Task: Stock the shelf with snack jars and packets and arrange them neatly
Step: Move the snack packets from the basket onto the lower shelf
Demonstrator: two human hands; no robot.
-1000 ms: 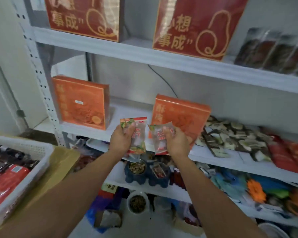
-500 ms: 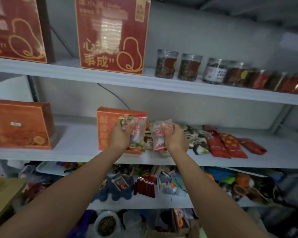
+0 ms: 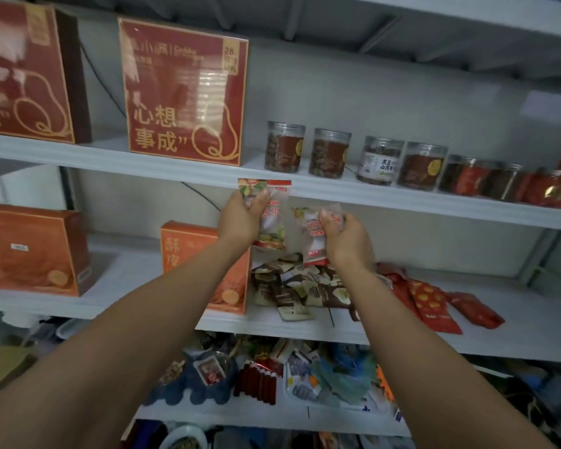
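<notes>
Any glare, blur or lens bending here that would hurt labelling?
Head view: glare washes out print on the red box; the far-left box is smeared; the upper shelf edge bows slightly from the wide lens; lower shelves are dim; the packet in the left hand is fairly sharp.

Crinkled, glossy plastic film, clear in part, wraps the left packet [image 3: 274, 218] and the right packet [image 3: 311, 238], seen against smooth, white-painted shelves [image 3: 110, 157]. On the upper level, shiny film-covered red card boxes [image 3: 185, 92] stand left of clear plastic jars [image 3: 329, 153] with paper-like labels. Lower down, the orange card boxes [image 3: 30, 251] at left look matt and the red sachets [image 3: 434, 306] at right glossy.
</notes>
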